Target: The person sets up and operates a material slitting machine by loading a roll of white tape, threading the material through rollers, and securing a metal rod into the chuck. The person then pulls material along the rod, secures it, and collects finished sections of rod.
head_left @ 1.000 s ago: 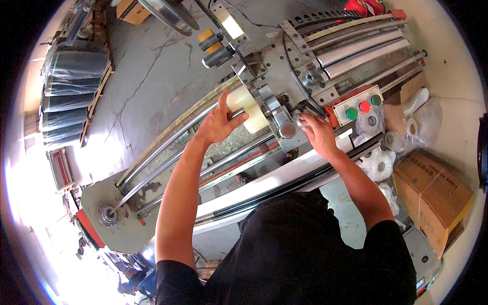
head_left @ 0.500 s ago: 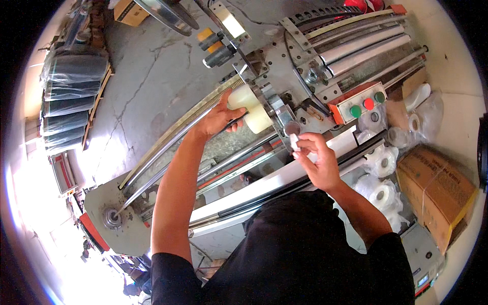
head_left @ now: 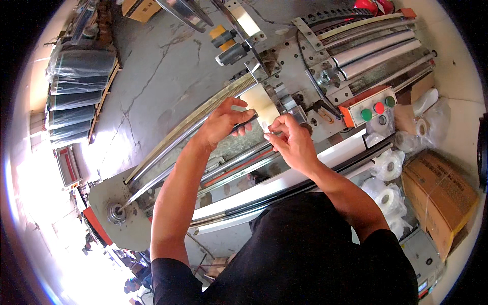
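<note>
My left hand (head_left: pixel 223 124) is closed around a slim dark handheld tool (head_left: pixel 246 122), its kind hard to make out. Just behind that hand, a pale cream roll (head_left: pixel 257 98) sits on the machine's shaft, against a metal fitting (head_left: pixel 288 104). Close by on the right, my right hand (head_left: pixel 295 145) pinches a small whitish scrap (head_left: pixel 267 130) between thumb and fingers. Only a narrow gap separates the two hands, in front of the roll. Part of the roll's near side is hidden by my fingers.
A long metal rod (head_left: pixel 157 178) runs from the roll to a grey end plate (head_left: pixel 101 216) at lower left. To the right stand a control box (head_left: pixel 351 118) with green and red buttons, plastic-wrapped rolls (head_left: pixel 389 197) and a cardboard box (head_left: pixel 439 195).
My right hand has moved left with the scrap, up beside my left hand. My left hand has drawn back from the roll, still holding the dark tool. The whole view has shifted slightly.
</note>
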Available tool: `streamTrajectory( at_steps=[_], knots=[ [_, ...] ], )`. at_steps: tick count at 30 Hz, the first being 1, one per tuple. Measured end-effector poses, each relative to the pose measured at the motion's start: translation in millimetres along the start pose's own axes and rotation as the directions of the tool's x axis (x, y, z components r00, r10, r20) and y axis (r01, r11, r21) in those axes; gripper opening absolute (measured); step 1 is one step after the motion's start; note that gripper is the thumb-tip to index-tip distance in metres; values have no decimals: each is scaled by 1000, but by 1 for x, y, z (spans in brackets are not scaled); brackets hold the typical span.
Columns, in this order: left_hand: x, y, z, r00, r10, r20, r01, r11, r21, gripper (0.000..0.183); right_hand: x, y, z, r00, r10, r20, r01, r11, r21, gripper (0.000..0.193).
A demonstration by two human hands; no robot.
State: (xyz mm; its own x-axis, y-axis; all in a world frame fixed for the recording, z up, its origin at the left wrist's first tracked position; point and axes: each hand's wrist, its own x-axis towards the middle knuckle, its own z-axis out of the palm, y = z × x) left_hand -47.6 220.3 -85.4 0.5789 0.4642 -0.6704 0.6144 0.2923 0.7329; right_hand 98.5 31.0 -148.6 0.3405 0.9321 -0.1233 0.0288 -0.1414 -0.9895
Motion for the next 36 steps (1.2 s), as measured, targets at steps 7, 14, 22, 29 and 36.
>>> streamTrajectory(
  at_steps=[7, 14, 22, 29, 36],
  knots=[
    [-4, 1, -6, 995, 5, 96, 1, 998, -63, 52, 19, -9, 10, 999, 50, -12, -50, 998, 38, 33],
    [3, -9, -9, 984, 32, 177, -19, 997, -75, 37, 23, -12, 17, 999, 51, -2, -51, 990, 129, 32],
    [4, -7, -6, 988, 16, 155, -6, 998, -66, 30, -2, -30, 12, 993, 116, 5, -110, 930, 350, 26],
    [-3, -8, -2, 992, 28, 120, -21, 998, -58, 25, 22, -71, 3, 993, 7, 117, -57, 901, 430, 21],
    [-3, -14, -2, 992, 62, 113, -53, 995, -81, 28, 93, -58, -7, 959, 182, 217, -243, 924, 295, 34]
  ],
)
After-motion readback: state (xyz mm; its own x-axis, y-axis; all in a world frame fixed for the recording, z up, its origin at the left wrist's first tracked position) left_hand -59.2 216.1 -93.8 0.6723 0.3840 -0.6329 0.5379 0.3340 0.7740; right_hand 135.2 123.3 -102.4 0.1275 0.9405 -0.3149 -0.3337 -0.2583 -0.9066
